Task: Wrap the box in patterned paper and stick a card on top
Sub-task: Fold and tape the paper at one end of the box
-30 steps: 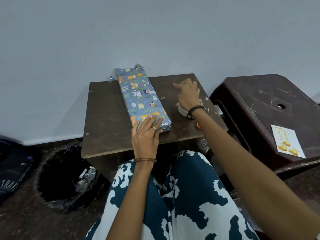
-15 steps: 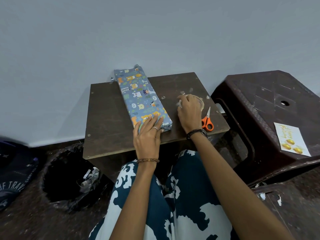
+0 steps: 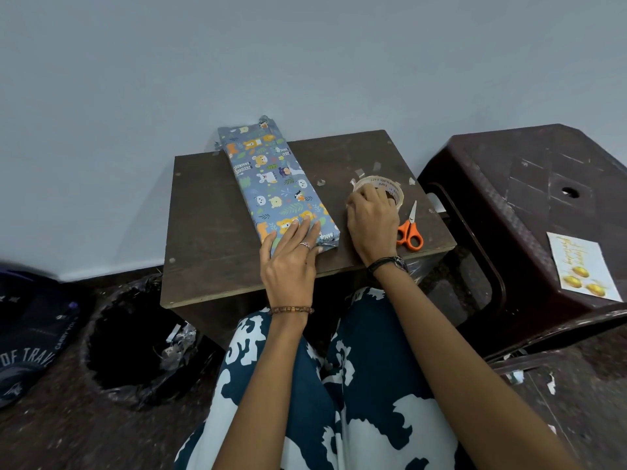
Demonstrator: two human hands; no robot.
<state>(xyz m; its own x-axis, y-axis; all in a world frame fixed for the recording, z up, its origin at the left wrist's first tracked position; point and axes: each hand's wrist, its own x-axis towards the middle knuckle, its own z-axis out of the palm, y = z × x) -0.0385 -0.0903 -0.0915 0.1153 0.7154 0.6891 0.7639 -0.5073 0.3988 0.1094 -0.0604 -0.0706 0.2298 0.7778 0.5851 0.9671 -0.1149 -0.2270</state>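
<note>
Wrapped box, tape roll and scissors on a small surface between a bin and a stool.

The wrapped box [image 3: 276, 184] lies on the surface [image 3: 210, 232], its far end against the wall. The left hand [image 3: 290, 262] rests flat on its near end. Right of the box sits the tape roll [image 3: 381, 186] under the right hand [image 3: 371, 225], with scissors [image 3: 409, 228] further right. A stool [image 3: 529, 198] stands right of the surface, the card [image 3: 582, 266] on it. A bin [image 3: 132, 340] stands on the floor to the left.

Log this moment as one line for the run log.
box: wrapped, on table | left hand: flat on box | right hand: at tape roll | card: on stool
</note>
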